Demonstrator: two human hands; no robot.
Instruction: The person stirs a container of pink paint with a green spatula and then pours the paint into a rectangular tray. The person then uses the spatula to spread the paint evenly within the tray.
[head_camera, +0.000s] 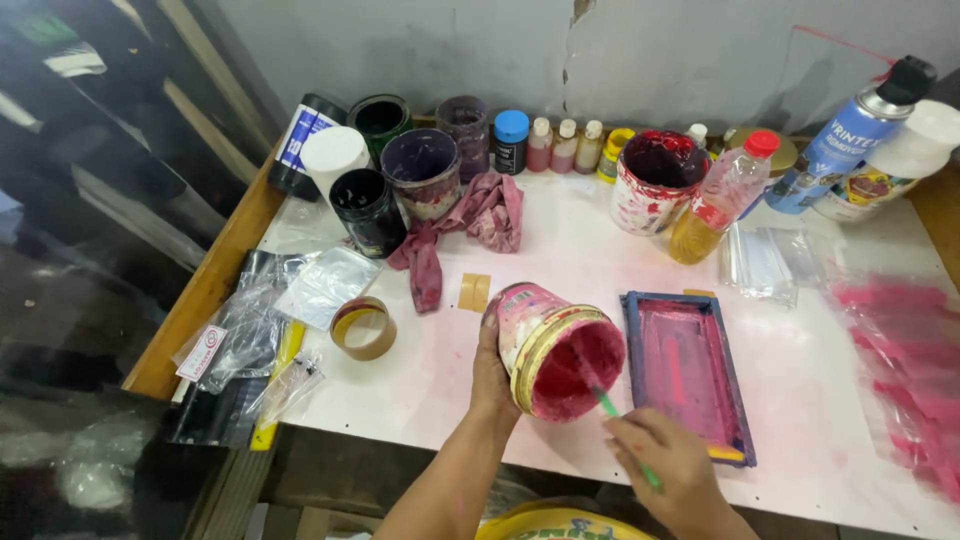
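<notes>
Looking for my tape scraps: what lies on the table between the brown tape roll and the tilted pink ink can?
In the head view, only bare white table lies between the tape roll and the ink can.

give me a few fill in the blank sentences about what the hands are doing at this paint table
1. The left hand tilts a can whose inside is coated with ____ paint.
2. The right hand holds a thin ____ stick that reaches into the can.
3. Just right of the can lies a blue-rimmed ____ smeared with pink.
4. Left of the can, on the white table, sits a roll of ____.

Missing words: pink; green; frame; tape
</notes>
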